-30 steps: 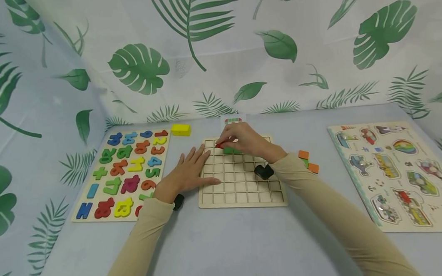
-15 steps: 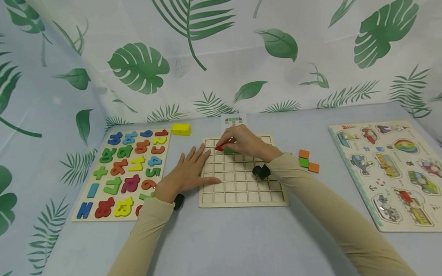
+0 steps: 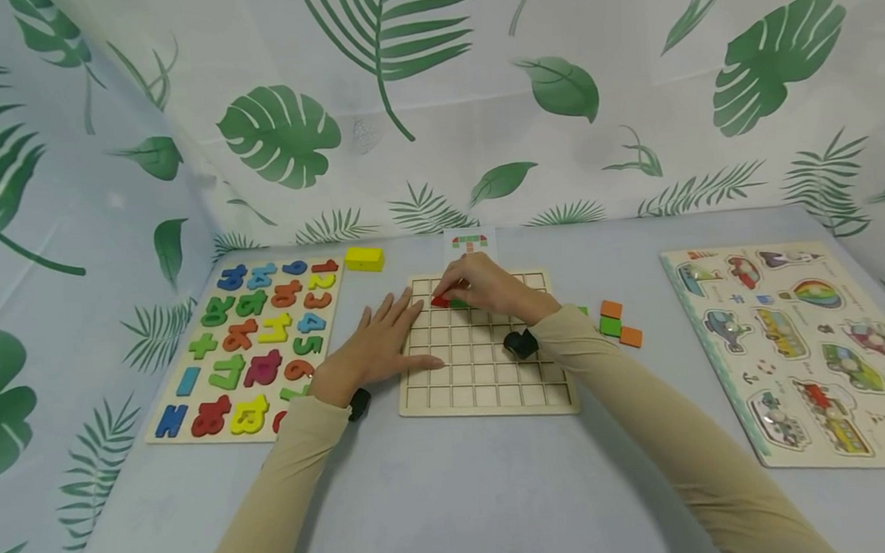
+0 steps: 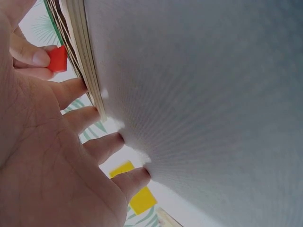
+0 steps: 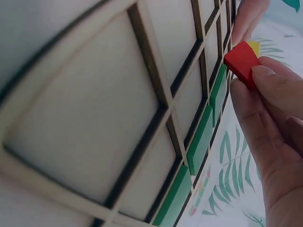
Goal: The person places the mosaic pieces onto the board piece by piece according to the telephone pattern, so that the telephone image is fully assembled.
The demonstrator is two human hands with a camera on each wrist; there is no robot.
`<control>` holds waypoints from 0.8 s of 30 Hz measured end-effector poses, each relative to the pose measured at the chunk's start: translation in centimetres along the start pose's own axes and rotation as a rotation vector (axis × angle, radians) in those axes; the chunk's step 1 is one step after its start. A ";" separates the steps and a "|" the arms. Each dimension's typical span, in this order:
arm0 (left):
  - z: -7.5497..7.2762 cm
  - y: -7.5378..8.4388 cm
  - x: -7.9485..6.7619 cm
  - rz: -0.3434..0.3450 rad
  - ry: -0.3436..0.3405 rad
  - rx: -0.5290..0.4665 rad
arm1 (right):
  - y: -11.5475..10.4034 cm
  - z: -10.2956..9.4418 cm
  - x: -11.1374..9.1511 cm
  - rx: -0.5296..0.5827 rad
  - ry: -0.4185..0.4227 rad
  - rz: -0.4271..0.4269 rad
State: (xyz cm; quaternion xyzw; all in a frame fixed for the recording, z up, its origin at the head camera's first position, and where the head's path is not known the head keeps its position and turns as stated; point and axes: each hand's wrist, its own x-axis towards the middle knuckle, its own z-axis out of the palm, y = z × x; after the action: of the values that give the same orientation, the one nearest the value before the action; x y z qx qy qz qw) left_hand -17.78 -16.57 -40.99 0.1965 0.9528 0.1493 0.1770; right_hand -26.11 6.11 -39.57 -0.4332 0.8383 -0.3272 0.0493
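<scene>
- The leaf-print cloth (image 3: 429,169) hangs behind the surface (image 3: 454,493).
- The picture board (image 3: 747,294) lies far right and the number board (image 3: 205,385) left, seemingly set aside to leave the middle free.
- The grid board (image 3: 487,411) lies flat between them, centred before the person, presumably for easy reach with both hands.
- The left hand (image 3: 379,347) is spread, fingers straight along the board's left edge and thumb over its cells, likely steadying it.
- The right hand (image 3: 491,286) pinches a small piece between thumb and fingers.
- The card (image 3: 489,253) sits just beyond the board, probably there so its coloured pattern is in sight.
- The yellow block (image 3: 364,260) rests near the number board's far corner.
- The orange squares (image 3: 611,309) lie loose to the right, handy for the right hand.
- The green pieces (image 5: 200,137) form a row in neighbouring cells.
- The red piece (image 5: 241,61), gripped near one end, perhaps to leave the other free, is at that row's left end; whether it is seated, I cannot tell.
</scene>
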 end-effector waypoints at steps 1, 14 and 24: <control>0.0 0.0 0.0 -0.001 -0.002 -0.001 | 0.0 0.0 0.1 -0.011 -0.009 -0.001; -0.1 0.1 -0.1 0.001 0.001 0.005 | -0.1 0.3 0.8 -0.158 -0.092 -0.017; -0.2 0.2 -0.1 0.003 0.001 -0.005 | -0.4 0.4 1.0 -0.164 -0.114 -0.029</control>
State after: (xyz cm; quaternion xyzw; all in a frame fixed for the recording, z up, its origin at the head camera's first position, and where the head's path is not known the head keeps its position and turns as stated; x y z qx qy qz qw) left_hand -17.66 -16.48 -40.68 0.1973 0.9522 0.1520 0.1770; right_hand -26.37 4.97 -39.46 -0.4659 0.8517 -0.2331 0.0566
